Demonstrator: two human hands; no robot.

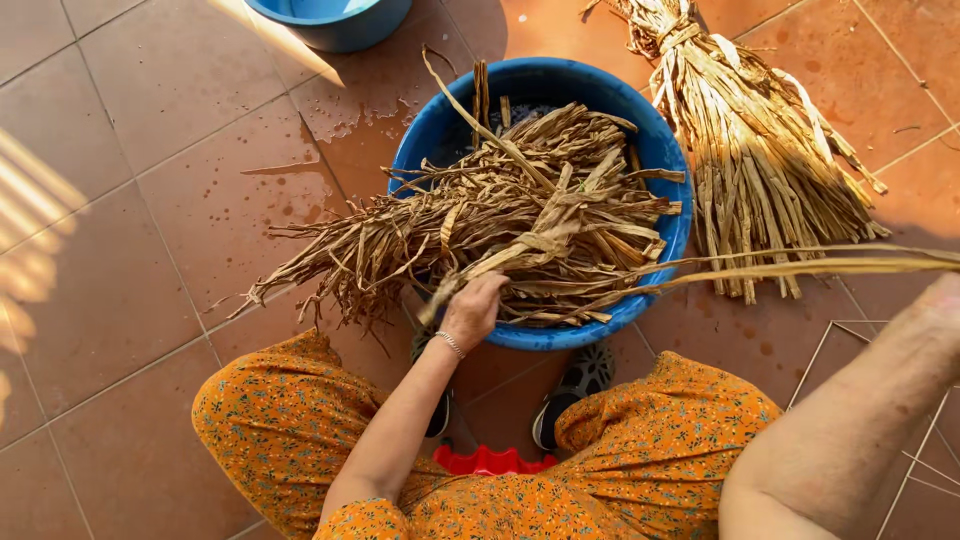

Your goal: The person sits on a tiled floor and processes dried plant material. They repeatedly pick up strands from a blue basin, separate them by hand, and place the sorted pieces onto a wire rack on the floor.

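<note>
Left hand (pixel 472 310) grips dried leaves (pixel 500 225).

Wet terracotta tile floor (pixel 120 250) under blue basin (pixel 655 150), dried-leaf bundle (pixel 760 170).

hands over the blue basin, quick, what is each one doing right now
Left hand: closed on the bundle of dried leaf strips lying across the blue basin.
Right hand: out of frame; only the forearm shows.
</note>
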